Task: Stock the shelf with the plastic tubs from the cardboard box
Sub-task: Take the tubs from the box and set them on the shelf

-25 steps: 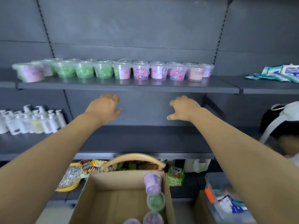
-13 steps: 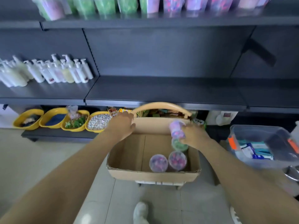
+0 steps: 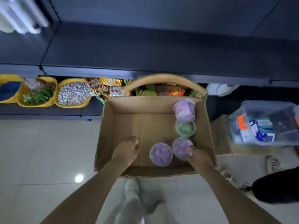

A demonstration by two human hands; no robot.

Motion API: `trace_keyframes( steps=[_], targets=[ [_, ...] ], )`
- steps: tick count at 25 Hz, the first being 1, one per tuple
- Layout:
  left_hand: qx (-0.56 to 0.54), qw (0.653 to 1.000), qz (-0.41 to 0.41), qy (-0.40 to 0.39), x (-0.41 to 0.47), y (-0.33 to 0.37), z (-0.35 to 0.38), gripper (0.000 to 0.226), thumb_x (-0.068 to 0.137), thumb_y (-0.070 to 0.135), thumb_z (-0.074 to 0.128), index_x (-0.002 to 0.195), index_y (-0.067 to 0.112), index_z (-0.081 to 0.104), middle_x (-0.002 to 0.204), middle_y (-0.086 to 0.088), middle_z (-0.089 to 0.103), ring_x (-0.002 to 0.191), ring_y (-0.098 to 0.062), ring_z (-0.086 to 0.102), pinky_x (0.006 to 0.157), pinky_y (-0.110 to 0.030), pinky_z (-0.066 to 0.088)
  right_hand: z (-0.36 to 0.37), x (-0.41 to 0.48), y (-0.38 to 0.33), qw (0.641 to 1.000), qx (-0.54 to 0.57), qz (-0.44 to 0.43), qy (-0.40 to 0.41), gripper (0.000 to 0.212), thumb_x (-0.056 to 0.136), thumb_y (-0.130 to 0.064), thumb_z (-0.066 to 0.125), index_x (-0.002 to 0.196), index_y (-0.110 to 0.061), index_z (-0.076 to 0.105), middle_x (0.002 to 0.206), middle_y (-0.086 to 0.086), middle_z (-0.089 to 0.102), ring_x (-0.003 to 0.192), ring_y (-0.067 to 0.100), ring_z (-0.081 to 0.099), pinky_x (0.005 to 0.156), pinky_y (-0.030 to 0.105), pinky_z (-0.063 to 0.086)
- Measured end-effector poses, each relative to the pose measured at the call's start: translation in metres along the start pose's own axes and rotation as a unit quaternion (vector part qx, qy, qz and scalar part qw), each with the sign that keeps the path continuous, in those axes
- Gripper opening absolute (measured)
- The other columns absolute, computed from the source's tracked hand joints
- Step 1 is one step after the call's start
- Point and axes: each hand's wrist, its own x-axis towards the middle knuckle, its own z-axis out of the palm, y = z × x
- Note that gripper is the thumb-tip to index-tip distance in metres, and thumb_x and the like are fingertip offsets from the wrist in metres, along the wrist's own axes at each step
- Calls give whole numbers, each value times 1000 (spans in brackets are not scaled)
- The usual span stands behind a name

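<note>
An open cardboard box (image 3: 126, 126) stands below me in front of the dark shelf (image 3: 145, 50). Several plastic tubs are inside it. A pink tub (image 3: 184, 110) lies tilted on a green tub (image 3: 185, 128) by the right wall. Two purple tubs stand nearer me: one in the middle (image 3: 161, 154) and one to its right (image 3: 180, 147). My right hand (image 3: 197, 156) touches the right purple tub, fingers on its lid and side. My left hand (image 3: 127, 150) hovers over the bare box floor, fingers curled, holding nothing.
Yellow bowls (image 3: 72, 94) of small goods sit on the low shelf at left. A wicker basket handle (image 3: 163, 78) arches behind the box. A clear storage bin (image 3: 265, 123) stands on the right. White bottles (image 3: 21, 15) are at the top left. My shoe (image 3: 131, 187) is on the tiled floor.
My view has tipped further down, from the shelf to the box. Both hands dropped from shelf height into the box; the right hand moved from the stacked tubs to the near purple tub.
</note>
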Motion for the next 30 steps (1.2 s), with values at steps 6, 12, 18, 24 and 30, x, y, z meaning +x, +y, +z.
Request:
trace_keyframes(
  steps=[6, 12, 18, 24, 30],
  targets=[
    [-93, 990, -71, -73, 56, 2, 79, 19, 94, 16, 44, 100, 5, 58, 94, -8, 56, 85, -18, 56, 74, -27, 43, 46, 61, 26, 994, 76, 73, -4, 32, 87, -27, 61, 108, -3, 62, 104, 17, 66, 96, 33, 62, 81, 36, 50],
    [-194, 953, -181, -143, 98, 11, 143, 42, 90, 30, 56, 126, 9, 49, 123, -8, 52, 108, -24, 54, 82, -29, 42, 70, 120, 45, 989, 72, 127, 15, 72, 79, -46, 68, 133, -5, 44, 131, 14, 47, 124, 30, 40, 104, 34, 28],
    [-264, 927, -235, -129, 108, 9, 177, 47, 89, 28, 58, 132, 12, 47, 126, -8, 57, 114, -25, 55, 88, -33, 47, 87, 128, 55, 978, 138, 150, 35, 90, 65, -40, 82, 138, -12, 39, 136, 13, 43, 126, 29, 38, 102, 30, 26],
    [-334, 896, -269, -118, 100, -1, 170, 40, 89, 27, 60, 124, 12, 50, 115, -5, 57, 103, -21, 58, 83, -41, 56, 89, 124, 57, 934, 312, 170, 44, 77, 69, -18, 83, 134, -11, 44, 129, 9, 54, 117, 25, 53, 88, 24, 38],
    [-321, 870, -366, -85, 89, -22, 146, 34, 90, 29, 58, 119, 11, 52, 109, -10, 62, 101, -32, 64, 80, -48, 57, 84, 117, 31, 932, 320, 167, 22, 62, 72, -28, 79, 126, -14, 52, 112, 3, 61, 102, 19, 59, 81, 31, 50]
  ],
)
